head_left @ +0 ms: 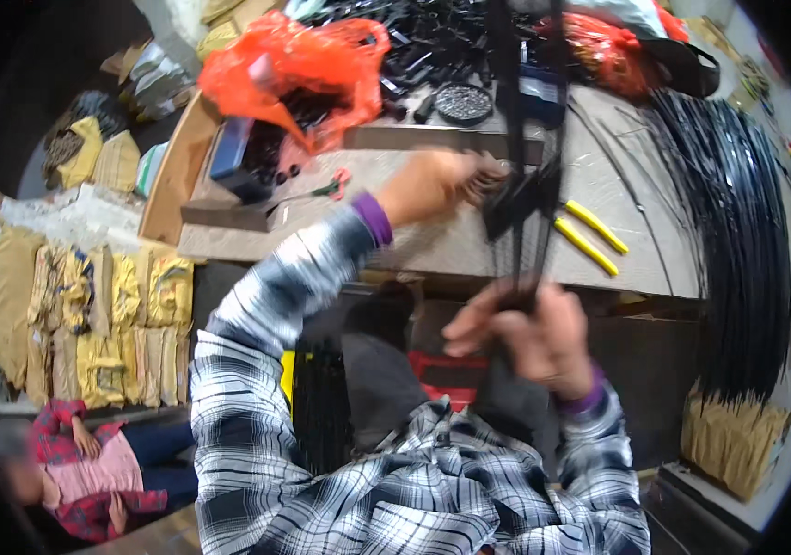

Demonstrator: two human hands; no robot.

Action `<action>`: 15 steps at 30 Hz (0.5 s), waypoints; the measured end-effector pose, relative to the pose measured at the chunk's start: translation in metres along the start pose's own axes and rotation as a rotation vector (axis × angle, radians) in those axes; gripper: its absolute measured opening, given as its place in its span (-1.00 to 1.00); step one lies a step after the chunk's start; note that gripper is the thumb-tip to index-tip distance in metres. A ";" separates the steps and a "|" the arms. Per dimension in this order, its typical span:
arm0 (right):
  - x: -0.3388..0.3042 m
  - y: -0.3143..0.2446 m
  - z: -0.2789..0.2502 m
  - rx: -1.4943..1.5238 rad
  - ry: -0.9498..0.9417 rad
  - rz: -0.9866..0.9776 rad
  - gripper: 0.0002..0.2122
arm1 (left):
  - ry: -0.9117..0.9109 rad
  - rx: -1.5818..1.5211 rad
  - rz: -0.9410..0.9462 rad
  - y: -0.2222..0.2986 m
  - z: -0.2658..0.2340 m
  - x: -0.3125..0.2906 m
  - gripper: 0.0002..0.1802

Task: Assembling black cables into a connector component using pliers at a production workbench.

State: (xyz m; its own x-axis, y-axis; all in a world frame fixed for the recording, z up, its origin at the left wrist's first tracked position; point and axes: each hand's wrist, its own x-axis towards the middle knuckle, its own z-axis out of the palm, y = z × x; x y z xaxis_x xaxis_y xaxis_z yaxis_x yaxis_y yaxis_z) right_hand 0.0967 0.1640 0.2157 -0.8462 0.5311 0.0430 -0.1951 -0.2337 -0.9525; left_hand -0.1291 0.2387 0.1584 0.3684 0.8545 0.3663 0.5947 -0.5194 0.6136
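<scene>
Long black straps (pixel 529 139) run down from the top of the view to my right hand (pixel 539 335), just off the table's front edge. The right fingers close round their lower ends, though motion softens the picture. My left hand (pixel 446 185) is beside the straps, above the table. Its fingers are smeared, and I cannot make out whether they grip the dark piece next to them. Right of the straps lies a tool with yellow handles (pixel 592 239). Scissors with red handles (pixel 335 184) lie to the left of my left hand.
A red plastic bag (pixel 298 69) sits over a blue box (pixel 232 153) at the table's left. At the back are many black pieces (pixel 432 46) and a round dish of small metal parts (pixel 463 104). Black strips (pixel 737 240) hang off the right. A person (pixel 90 462) is at lower left.
</scene>
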 end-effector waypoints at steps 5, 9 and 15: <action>0.017 0.119 0.013 -0.224 0.117 -0.217 -0.87 | -0.011 1.053 0.054 -0.096 -0.046 0.050 -0.45; 0.012 0.170 0.000 -0.233 0.202 -0.232 -0.88 | -0.152 1.009 0.216 -0.028 -0.062 0.003 -0.41; 0.013 0.210 -0.009 -0.117 0.086 -0.016 -0.81 | -0.379 0.577 -0.028 0.038 -0.024 -0.088 0.14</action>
State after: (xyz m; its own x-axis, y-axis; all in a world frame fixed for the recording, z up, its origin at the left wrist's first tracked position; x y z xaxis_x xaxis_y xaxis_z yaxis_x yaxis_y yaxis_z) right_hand 0.0490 0.1290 0.0135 -0.7970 0.6028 0.0378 -0.1450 -0.1302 -0.9808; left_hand -0.1562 0.1444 0.1660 0.5093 0.8603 0.0220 0.8541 -0.5084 0.1101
